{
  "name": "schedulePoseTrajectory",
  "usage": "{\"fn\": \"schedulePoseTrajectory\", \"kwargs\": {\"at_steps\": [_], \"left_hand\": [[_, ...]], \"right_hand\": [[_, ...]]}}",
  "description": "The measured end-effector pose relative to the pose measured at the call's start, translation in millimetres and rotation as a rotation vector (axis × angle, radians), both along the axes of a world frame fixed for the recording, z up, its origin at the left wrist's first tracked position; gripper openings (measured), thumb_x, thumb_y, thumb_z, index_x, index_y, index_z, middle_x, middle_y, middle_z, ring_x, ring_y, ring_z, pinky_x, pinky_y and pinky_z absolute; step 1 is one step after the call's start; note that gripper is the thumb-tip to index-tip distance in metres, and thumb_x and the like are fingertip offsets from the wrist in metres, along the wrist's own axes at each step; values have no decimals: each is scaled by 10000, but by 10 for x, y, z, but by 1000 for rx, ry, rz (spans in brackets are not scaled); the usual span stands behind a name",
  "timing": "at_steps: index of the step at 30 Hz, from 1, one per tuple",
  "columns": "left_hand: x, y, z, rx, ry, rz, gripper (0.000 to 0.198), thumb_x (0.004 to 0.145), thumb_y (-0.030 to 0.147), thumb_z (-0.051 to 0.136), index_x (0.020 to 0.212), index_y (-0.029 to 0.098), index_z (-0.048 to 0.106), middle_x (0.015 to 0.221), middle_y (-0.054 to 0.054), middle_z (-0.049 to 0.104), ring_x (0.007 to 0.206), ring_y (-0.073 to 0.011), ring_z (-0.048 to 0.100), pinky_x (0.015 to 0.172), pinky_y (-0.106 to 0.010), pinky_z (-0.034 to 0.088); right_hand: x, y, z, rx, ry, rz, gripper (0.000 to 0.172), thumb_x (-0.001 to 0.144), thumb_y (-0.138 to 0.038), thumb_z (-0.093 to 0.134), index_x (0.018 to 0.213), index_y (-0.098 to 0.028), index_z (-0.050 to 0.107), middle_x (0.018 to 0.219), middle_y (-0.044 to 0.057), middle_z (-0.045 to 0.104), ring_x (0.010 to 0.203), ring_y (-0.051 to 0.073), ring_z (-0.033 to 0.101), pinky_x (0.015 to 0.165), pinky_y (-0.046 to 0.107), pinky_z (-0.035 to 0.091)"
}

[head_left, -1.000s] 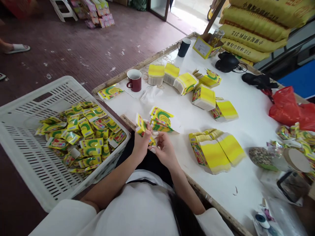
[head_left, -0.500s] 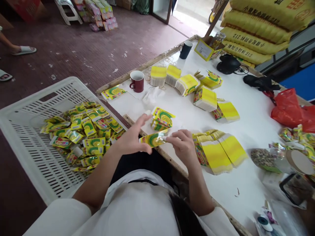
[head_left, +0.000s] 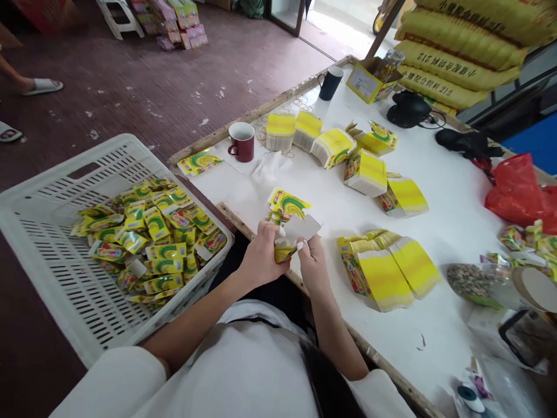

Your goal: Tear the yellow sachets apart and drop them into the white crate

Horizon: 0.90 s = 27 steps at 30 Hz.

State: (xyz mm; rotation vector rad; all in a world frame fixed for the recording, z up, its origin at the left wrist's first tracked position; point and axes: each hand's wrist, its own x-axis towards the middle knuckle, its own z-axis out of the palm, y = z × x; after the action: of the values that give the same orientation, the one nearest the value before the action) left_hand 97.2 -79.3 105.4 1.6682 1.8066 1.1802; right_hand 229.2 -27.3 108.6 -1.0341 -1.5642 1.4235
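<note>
A small yellow and green carton [head_left: 285,253] with its pale flap standing up is held between both hands at the table's near edge. My left hand [head_left: 263,255] wraps round its left side, thumb at the opening. From the right, my right hand [head_left: 312,264] pinches the carton's edge with thumb and fingers. Just behind the hands lies a small stack of printed yellow cartons [head_left: 289,203]. To the right of my right hand, rows of flat yellow cartons [head_left: 387,270] lie fanned on the table. The carton's inside is mostly hidden by the fingers.
At my left stands a white plastic basket [head_left: 69,174] holding many filled yellow cartons. A maroon mug [head_left: 241,142], a dark mug [head_left: 331,83] and bundled carton stacks [head_left: 365,172] stand farther back. A lidded jar [head_left: 491,285] and a red bag [head_left: 517,188] are at the right.
The carton, flat and stretched between my hands before, is now opened up with its flap raised. My left hand has moved right and closed round it; both hands are closer together.
</note>
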Motion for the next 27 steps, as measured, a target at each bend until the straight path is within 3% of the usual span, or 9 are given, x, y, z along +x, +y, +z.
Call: {"fn": "schedulePoseTrajectory", "kwargs": {"at_steps": [2,6,11,13,15,18,22,27], "left_hand": [[16,4,-20,45,40,21,508,648,170,695,1047,265,394,1116,-65,504,1087,-269,577,855,-408,543],[33,26,-55,52,61,-75,507,660,150,670,1057,265,378,1099,-73,551,1035,-277,618,832,-415,549],[44,65,-107,-45,0,-123,688,673,139,655,1279,226,340,1079,-94,618,990,-304,666,827,-433,558],[42,77,-106,-46,15,-79,736,664,122,659,1319,206,334,1157,-130,608,1074,-332,651,891,-465,547],[21,78,-84,-63,86,-11,755,645,125,699,1318,194,362,1245,-163,581,1190,-375,600,979,-529,508],[-50,56,-15,-152,211,3,630,688,170,737,1254,198,463,1207,-143,631,1185,-370,613,1004,-544,496],[-169,34,103,-201,259,-62,549,719,276,791,1209,184,559,1167,-136,689,1102,-340,670,975,-481,533],[-252,93,247,-192,303,-154,530,729,310,806,1206,183,611,1163,-116,716,1082,-323,688,961,-452,545]], "right_hand": [[-64,4,-15,-37,29,-35,353,936,-392,536,1215,-206,644,1049,72,735,1051,256,669,963,414,538],[-76,10,-105,-136,117,81,393,961,-509,517,1177,-221,675,967,68,738,1016,263,688,954,434,556],[84,-20,-135,66,-55,252,465,973,-433,543,1406,-265,573,1336,87,676,1273,260,607,1096,430,489],[130,-15,-169,150,-125,193,486,971,-337,522,1450,-259,544,1427,89,625,1343,262,567,1129,445,464],[159,8,-227,185,-139,74,491,978,-271,458,1461,-245,538,1388,101,656,1302,267,609,1096,473,495],[197,51,-299,263,-160,-3,532,967,-227,449,1497,-243,493,1370,119,663,1292,278,622,1046,486,531],[284,114,-266,443,-268,217,505,906,-200,561,1407,-261,592,1573,142,461,1430,305,487,1069,457,504],[422,292,-85,475,-270,402,277,896,-204,638,1156,-274,702,1465,130,552,1362,296,548,1068,458,490]]}}
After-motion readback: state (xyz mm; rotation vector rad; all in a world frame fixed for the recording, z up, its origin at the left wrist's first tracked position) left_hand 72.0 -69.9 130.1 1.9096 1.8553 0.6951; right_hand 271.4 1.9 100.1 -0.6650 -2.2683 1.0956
